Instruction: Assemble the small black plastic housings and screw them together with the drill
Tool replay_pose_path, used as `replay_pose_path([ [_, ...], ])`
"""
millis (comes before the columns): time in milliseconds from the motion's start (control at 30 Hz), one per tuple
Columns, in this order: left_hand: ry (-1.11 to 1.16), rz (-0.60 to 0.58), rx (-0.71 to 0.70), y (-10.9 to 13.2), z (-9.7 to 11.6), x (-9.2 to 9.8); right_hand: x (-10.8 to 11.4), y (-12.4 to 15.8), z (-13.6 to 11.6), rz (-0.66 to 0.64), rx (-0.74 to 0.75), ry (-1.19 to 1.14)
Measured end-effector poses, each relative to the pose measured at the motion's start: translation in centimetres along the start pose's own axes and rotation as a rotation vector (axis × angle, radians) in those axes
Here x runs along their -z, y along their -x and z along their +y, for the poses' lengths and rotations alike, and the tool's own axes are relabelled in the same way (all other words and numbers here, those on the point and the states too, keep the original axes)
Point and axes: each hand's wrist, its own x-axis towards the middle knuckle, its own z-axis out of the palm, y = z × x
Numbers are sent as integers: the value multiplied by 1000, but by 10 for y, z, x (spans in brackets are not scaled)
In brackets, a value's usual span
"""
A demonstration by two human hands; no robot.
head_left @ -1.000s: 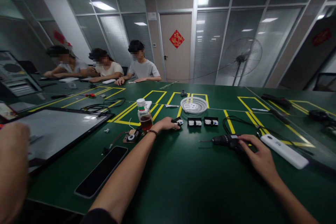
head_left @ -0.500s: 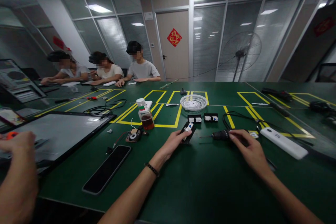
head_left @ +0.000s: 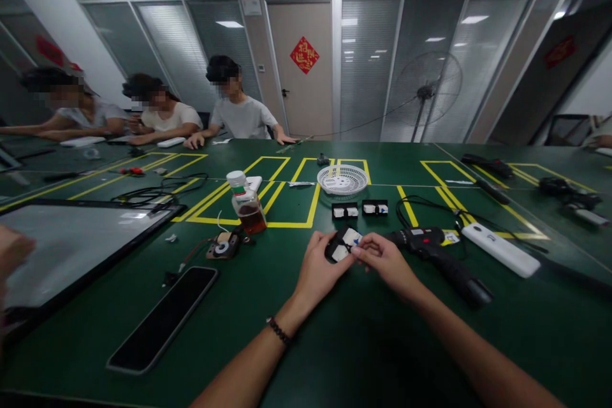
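My left hand (head_left: 321, 271) grips a small black part with white blocks (head_left: 345, 243) on it, just above the table. The fingers of my right hand (head_left: 385, 261) are pinched at the right side of that same part, by a blue detail on a white block. A black cordless drill (head_left: 433, 252) with red marks lies on its side right of my right hand, its tip hidden behind the fingers. Two similar black-and-white parts, one on the left (head_left: 345, 211) and one on the right (head_left: 375, 208), stand beyond my hands.
A white plastic basket (head_left: 342, 180) sits farther back. Left are a bottle of reddish liquid (head_left: 247, 204), a small wired motor (head_left: 224, 245), a phone (head_left: 165, 319) and a large panel (head_left: 81, 261). A white power bank (head_left: 501, 250) lies right. Co-workers sit opposite; another person's hand (head_left: 14, 252) shows left.
My right hand has left the drill and moved left onto the black-and-white part in my left hand. The part is turned more flat. The view has shifted to the right.
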Motion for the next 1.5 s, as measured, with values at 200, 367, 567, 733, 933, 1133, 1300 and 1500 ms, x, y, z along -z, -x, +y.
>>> replay_pose_path([
  [200,5,-37,-74,5,9,-4,13,5,12,-70,-68,-107],
  [367,75,-66,-69,5,7,-5,17,3,17,-96,-54,-123],
  [567,312,-151,76,2,0,-7,18,2,19,-47,-22,-129],
  [733,493,-221,206,-1,-8,-12,17,2,24,-17,-15,-138],
  [933,581,-265,240,-3,-7,-13,12,2,26,4,23,-126],
  [1133,633,-261,300,0,-8,-17,6,5,18,26,29,-97],
  [1300,644,-245,332,2,-7,-16,3,6,13,16,40,-74],
  [1500,654,-238,397,1,-6,-15,1,12,5,91,176,155],
])
